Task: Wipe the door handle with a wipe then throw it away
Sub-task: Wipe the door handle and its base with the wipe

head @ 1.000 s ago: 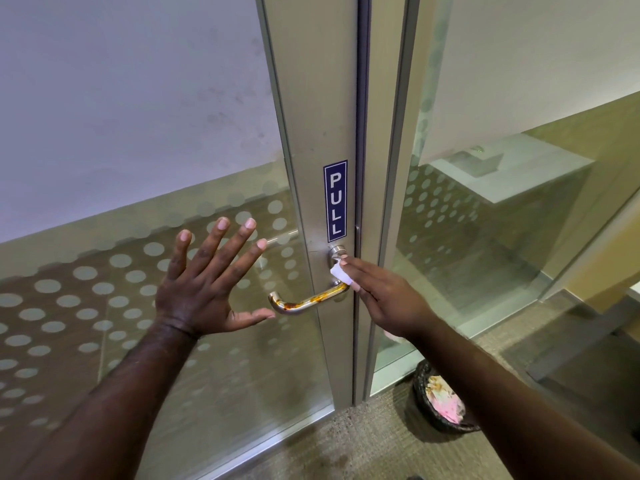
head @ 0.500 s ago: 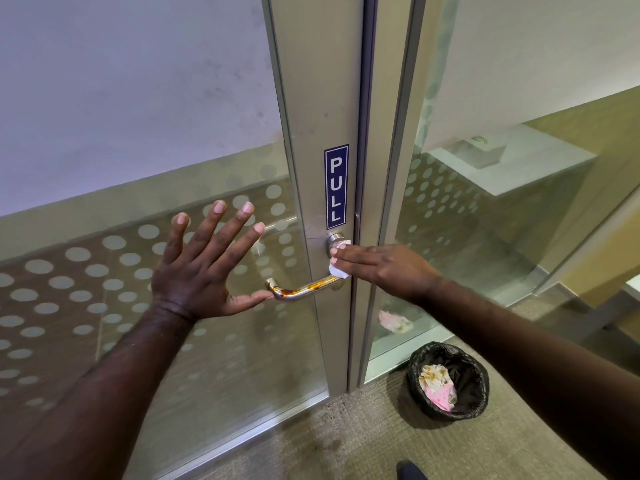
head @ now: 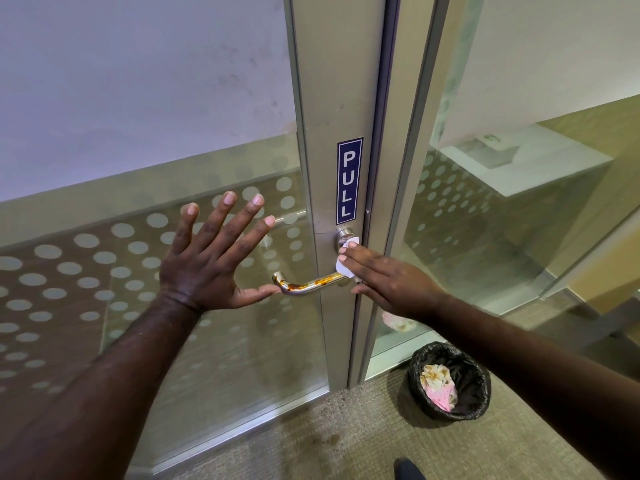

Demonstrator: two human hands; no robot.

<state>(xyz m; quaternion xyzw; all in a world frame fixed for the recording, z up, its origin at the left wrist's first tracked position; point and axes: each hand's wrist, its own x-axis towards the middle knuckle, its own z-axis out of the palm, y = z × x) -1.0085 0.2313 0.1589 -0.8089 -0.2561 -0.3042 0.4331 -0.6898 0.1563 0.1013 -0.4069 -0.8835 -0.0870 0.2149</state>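
A: Head view first. Where is the handle (head: 308,285)?

B: On the metal door frame (head: 332,109), under the blue PULL sign (head: 349,181). It has brown, sticky-looking marks along the bar.

A: And the wipe (head: 346,263)?

B: It is white and small. The right hand (head: 388,282) holds it under flat fingers, pressed at the end of the handle by the round knob (head: 343,234).

A: What about the left hand (head: 211,265)?

B: It is wide, fingers spread, flat on or just near the spotty glass (head: 104,271); I cannot tell which. Its thumb looks to be touching the handle's free tip.

A: So which step is this?

B: I think the wiping has only started, since the marks are there. Next, the wipe needs to slide along the bar toward the tip, pressing hard. The bin (head: 450,381) is on the floor, below and to the right, with used wipes in it.
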